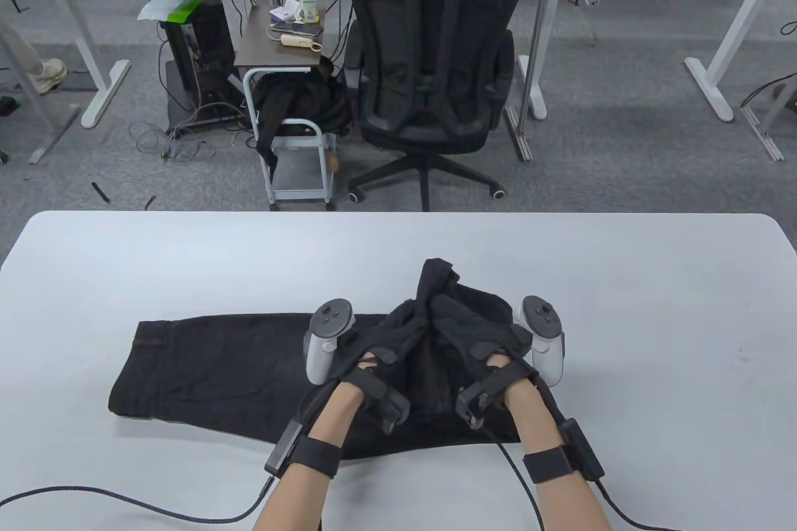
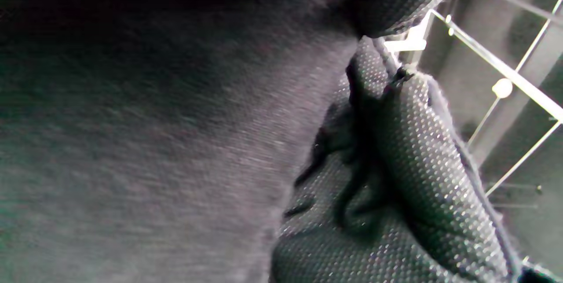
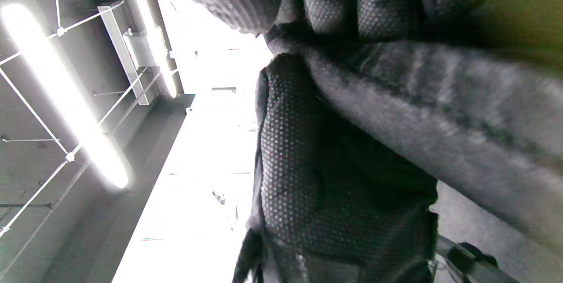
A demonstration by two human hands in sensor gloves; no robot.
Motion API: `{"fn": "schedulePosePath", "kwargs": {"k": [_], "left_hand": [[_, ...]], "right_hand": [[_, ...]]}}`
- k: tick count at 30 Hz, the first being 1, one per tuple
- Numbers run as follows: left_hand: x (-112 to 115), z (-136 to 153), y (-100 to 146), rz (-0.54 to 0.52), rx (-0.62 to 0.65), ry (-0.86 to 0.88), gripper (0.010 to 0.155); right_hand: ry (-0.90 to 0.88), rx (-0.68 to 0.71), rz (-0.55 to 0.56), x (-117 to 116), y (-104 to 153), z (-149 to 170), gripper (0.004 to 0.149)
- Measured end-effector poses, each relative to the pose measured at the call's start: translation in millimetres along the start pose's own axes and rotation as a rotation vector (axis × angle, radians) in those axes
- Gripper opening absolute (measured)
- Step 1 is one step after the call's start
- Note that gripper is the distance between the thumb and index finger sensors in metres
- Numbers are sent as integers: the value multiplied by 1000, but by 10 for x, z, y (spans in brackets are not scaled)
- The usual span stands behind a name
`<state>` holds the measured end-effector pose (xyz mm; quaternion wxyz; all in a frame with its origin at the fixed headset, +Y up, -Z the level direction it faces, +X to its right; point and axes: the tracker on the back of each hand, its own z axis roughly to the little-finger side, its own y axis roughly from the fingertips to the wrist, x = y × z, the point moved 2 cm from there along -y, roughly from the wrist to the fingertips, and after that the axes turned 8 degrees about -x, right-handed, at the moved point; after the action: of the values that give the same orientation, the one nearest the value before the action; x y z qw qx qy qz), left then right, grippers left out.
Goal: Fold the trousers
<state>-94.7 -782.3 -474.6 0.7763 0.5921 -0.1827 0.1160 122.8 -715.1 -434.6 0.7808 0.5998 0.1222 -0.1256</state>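
Note:
Black trousers [image 1: 212, 369] lie across the near part of the white table [image 1: 124, 257], one part flat toward the left. The right part is bunched and lifted into a peak [image 1: 439, 282]. My left hand [image 1: 389, 338] grips the raised cloth on its left side, and my right hand [image 1: 473, 335] grips it on the right. In the left wrist view the dark cloth [image 2: 154, 120] fills the frame beside my dotted glove fingers [image 2: 422, 164]. In the right wrist view my glove fingers [image 3: 299, 155] close on a fold of cloth [image 3: 440, 111].
A black office chair [image 1: 433, 76] stands beyond the table's far edge, with a small cart [image 1: 292, 139] to its left. Glove cables [image 1: 124, 503] trail over the table's near edge. Bare table lies to the far side and right.

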Motion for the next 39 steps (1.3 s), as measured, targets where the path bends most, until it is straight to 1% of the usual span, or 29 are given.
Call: {"fn": "schedulePosePath", "kwargs": {"k": [1, 4, 5, 6, 8, 11, 12, 13, 14, 15, 16, 18, 19, 21, 23, 27, 28, 30, 32, 34, 36, 39], "left_hand": [[-2, 15, -7, 9, -3, 2, 71], [0, 53, -16, 19, -14, 47, 70], [4, 57, -19, 25, -17, 46, 70], [11, 54, -19, 29, -16, 43, 70], [34, 34, -17, 21, -10, 28, 70], [84, -30, -4, 29, 1, -27, 70], [97, -70, 10, 24, 6, -63, 71], [95, -97, 23, 11, 9, -92, 72], [83, -145, 51, -24, 14, -140, 74], [65, -195, 82, -63, 25, -189, 76], [58, -222, 101, -77, 28, -217, 78], [64, -281, 139, -76, 23, -257, 83], [77, -304, 156, -76, 24, -260, 85], [95, -339, 174, -72, 28, -255, 90], [116, -357, 184, -55, 26, -264, 94], [138, -359, 188, -52, 24, -280, 94], [154, -354, 181, -54, 14, -308, 94], [165, -358, 176, -94, 11, -383, 91], [177, -366, 175, -119, 11, -418, 85], [175, -358, 180, -110, 1, -406, 76], [158, -359, 192, -118, 7, -398, 70], [123, -406, 237, -118, 22, -362, 68]], "right_hand": [[6, -5, 15, 24, 1, 5, 59], [66, -30, 153, 174, -3, 42, 60], [84, -45, 189, 209, -4, 66, 64], [100, -63, 191, 230, -21, 109, 68], [72, -78, 156, 234, -60, 179, 75], [-82, -36, -10, 148, -137, 243, 78], [-160, 4, -67, 111, -146, 217, 78], [-194, 39, -68, 100, -139, 186, 76], [-218, 68, -56, 96, -132, 146, 75], [-226, 102, -47, 84, -107, 71, 73], [-213, 129, -56, 73, -93, 19, 71], [-180, 155, -111, 17, -63, -80, 68], [-157, 164, -120, -20, -42, -131, 67], [-115, 176, -129, -81, -16, -197, 67], [-55, 187, -111, -143, 11, -258, 66], [93, 186, -92, -224, 38, -322, 65], [108, 173, -98, -235, 36, -317, 65], [103, 160, -87, -249, 39, -311, 65], [125, 161, -70, -243, 41, -317, 65], [169, 169, -45, -216, 43, -323, 65], [163, 163, -47, -190, 37, -312, 65], [130, 180, -2, -113, 40, -303, 67]]}}
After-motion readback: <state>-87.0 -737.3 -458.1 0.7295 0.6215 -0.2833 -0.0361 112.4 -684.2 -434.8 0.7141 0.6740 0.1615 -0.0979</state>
